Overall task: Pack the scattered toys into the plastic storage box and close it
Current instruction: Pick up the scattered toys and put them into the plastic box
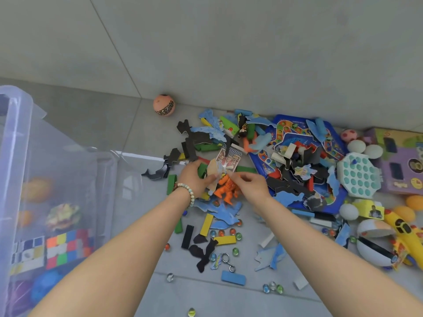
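A clear plastic storage box (20, 143) stands open at the left, with cube puzzles and balls showing through its wall. Toys lie scattered on the floor to its right. My left hand (194, 177) grips a bunch of cards and flat puzzle pieces (225, 162) above the pile. My right hand (249, 183) pinches the lower edge of the same bunch. An orange toy figure (225, 191) lies just under both hands. Blue and black foam puzzle pieces, coloured wooden blocks and glass marbles surround them.
An orange ball (164, 105) rests by the wall. A blue game board (297, 143) holds loose pieces. At the right lie a white-and-teal pop toy (359, 175), a purple box (400, 161), white eggs, a yellow toy plane (405, 234) and a white half-ball (373, 248).
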